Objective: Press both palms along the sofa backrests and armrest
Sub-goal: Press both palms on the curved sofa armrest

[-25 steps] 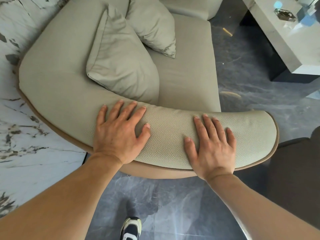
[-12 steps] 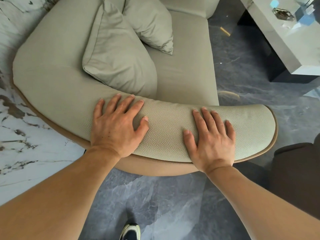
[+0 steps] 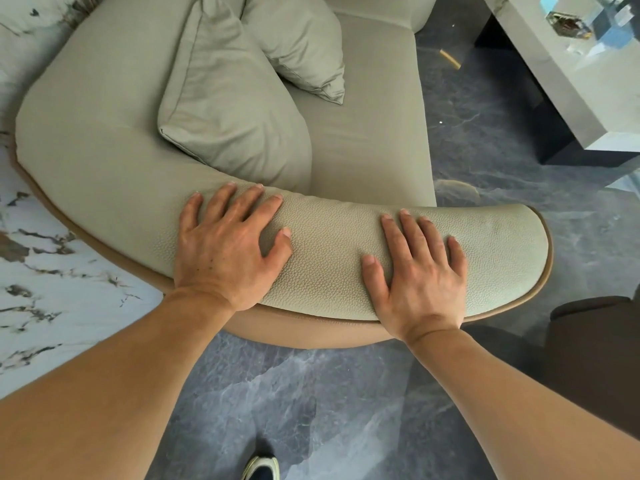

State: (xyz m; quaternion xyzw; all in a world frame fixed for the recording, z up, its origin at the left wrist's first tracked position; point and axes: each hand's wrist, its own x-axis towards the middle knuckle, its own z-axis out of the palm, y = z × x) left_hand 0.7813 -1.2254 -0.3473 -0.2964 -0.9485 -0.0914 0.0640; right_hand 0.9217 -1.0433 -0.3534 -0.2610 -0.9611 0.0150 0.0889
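Both palms lie flat on the curved, pebbled-leather armrest of the pale green sofa, near the viewer. The left hand sits at the bend, the right hand further right, near the rounded end; fingers of both are spread open, gripping nothing. Two cushions, a large one and a smaller one, rest on the seat beyond
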